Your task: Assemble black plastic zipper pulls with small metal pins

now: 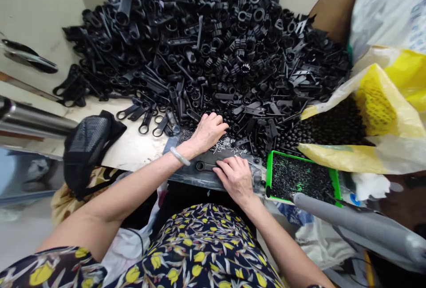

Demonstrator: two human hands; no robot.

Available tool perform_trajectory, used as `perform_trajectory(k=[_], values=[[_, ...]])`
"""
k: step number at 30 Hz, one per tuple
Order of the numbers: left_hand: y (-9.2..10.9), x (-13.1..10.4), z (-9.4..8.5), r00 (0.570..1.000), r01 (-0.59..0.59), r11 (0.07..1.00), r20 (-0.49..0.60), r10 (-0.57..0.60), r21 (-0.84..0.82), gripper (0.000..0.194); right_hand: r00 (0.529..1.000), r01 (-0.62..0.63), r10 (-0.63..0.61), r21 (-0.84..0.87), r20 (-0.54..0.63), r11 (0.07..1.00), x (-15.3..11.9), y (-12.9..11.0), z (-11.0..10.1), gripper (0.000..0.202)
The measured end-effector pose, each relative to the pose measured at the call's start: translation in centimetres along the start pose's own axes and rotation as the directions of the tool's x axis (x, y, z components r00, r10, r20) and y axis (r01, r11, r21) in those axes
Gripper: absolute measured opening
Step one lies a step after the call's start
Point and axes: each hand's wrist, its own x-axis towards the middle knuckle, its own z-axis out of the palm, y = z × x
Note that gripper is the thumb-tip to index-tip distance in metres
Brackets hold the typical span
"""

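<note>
On the dark mat [186, 173] at the counter's [121, 152] near edge, 1 black ring-ended handle [200, 166] is pinched at its right end by the right hand's [235, 176] fingers. Beside silver pins [224, 145], the left hand [209, 132] is curled; whether anything is gripped cannot be told.

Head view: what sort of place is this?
Probably a small-parts assembly workstation: a large heap of black ring-ended parts, loose silvery pins, and a green-rimmed tray of tiny black pieces.
</note>
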Motion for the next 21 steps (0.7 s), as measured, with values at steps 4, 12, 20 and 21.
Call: perform_trajectory(k=[4,12,20,21], values=[[0.3,-0.8,-0.4,0.998,-0.006,0.993,-0.070,-0.003,-0.121,0.013,1.000,0.010,-0.012,0.111,0.017,0.994,0.5,-0.2,1.3,0.018],[3.2,-7.0,-4.2,0.821,0.383,0.325,0.157,-0.550,-0.865,0.020,0.996,-0.088,0.080,0.472,0.036,0.877,1.7,0.3,-0.2,0.021],[6.8,-11.7,-4.0,0.600,0.361,-0.215,0.402,-0.691,-0.908,0.034,0.993,-0.087,0.076,0.118,0.096,0.989,3.6,1.9,0.8,0.025],[7.2,-11.9,-3.7,0.617,0.365,-0.131,0.345,-0.708,-0.922,0.037,0.991,-0.068,0.060,0.059,0.119,0.996,3.8,1.9,0.9,0.025]])
